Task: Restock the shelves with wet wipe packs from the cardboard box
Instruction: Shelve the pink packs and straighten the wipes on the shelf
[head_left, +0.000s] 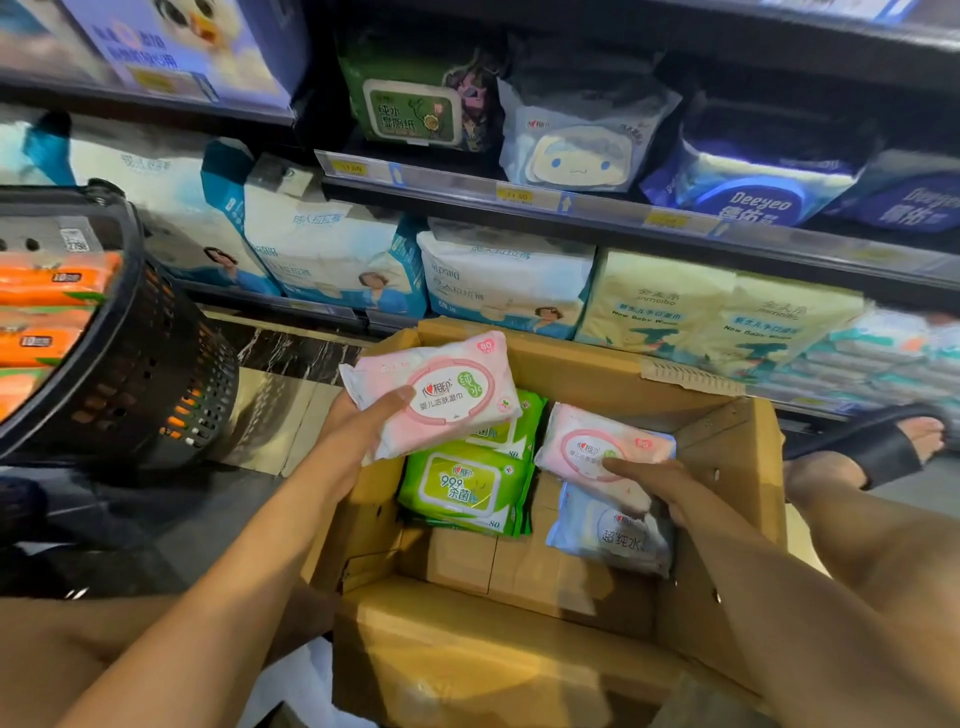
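Observation:
An open cardboard box (727, 436) stands on the floor in front of the shelves. My left hand (358, 431) grips a pink wet wipe pack (431, 389) and holds it above the box's left side. My right hand (649, 483) grips a second pink pack (592, 441) at the right inside the box. Green wipe packs (467, 483) are stacked in the box's middle. A pale blue pack (613, 535) lies under my right hand.
A black basket (150, 374) with orange packs (47, 291) stands at the left. Shelves behind the box hold large white and blue packs (332, 254), yellow baby wipes (717, 306) and, on the upper shelf (519, 195), more wipe packs. A sandalled foot (893, 441) rests at the right.

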